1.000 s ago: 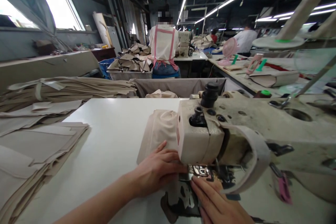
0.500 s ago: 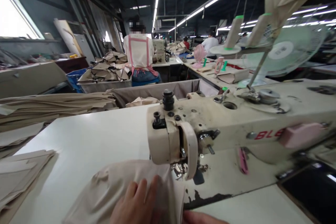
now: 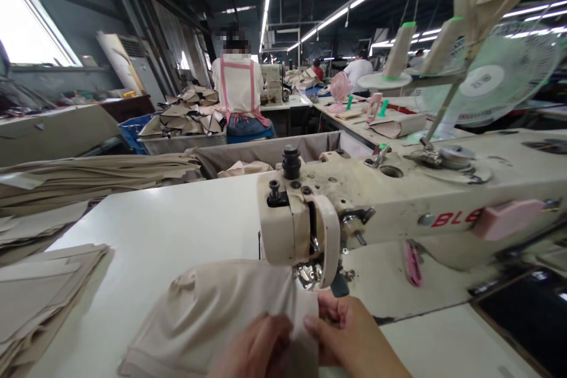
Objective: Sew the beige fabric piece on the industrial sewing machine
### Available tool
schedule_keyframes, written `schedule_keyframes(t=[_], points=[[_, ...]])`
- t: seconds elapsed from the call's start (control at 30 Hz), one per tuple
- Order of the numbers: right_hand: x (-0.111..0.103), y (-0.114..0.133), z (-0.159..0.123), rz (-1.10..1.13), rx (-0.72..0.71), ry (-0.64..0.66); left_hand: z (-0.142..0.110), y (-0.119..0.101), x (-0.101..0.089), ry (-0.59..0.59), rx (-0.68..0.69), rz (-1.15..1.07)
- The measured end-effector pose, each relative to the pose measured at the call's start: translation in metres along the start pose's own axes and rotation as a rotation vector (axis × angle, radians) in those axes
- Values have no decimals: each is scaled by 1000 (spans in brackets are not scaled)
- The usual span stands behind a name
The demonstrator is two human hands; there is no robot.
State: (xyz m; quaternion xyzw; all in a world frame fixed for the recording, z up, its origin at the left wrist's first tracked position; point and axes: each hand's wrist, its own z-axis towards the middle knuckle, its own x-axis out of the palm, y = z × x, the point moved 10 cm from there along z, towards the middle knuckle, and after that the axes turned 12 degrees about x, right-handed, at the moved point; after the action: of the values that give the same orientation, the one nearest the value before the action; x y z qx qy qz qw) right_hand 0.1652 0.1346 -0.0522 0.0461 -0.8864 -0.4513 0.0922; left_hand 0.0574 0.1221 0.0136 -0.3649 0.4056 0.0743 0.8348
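A beige fabric piece (image 3: 212, 313) lies bunched on the white table (image 3: 177, 224), just left of the needle area of a cream sewing machine (image 3: 398, 201). My left hand (image 3: 254, 347) grips the near right edge of the fabric with its fingers curled. Next to it, my right hand (image 3: 349, 333) pinches the same edge just below the presser foot (image 3: 310, 274). Both hands are partly cut off by the bottom of the view.
Stacks of beige fabric pieces (image 3: 39, 289) lie at the table's left, with more stacks (image 3: 93, 174) behind. A cloth-lined bin (image 3: 274, 150) stands past the table. A person in a pink apron (image 3: 239, 100) works ahead. Thread cones (image 3: 398, 50) and a fan (image 3: 487, 82) stand at the right.
The fabric has been pulled out from under the machine head toward me. My right hand has come up into view and both hands now hold the fabric's near edge.
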Motion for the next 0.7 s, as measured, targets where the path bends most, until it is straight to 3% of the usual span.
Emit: schedule_keyframes(t=[0.17,0.3,0.37,0.47,0.57,0.7], points=[[6,-3,0,57,-15,91,43,24,7,229,-240,-318],[0,-7,-2,48,-63,51,51,36,9,196,-320,-325],[-12,2,-9,-195,-216,-134,47,44,6,112,-356,-267],[-8,26,-35,-755,-641,-416,43,52,2,24,-429,-193],[13,27,-49,-1133,-914,-437,43,54,6,26,-507,-197],[20,31,-50,-1291,-970,-432,48,55,4,-9,-555,-223]])
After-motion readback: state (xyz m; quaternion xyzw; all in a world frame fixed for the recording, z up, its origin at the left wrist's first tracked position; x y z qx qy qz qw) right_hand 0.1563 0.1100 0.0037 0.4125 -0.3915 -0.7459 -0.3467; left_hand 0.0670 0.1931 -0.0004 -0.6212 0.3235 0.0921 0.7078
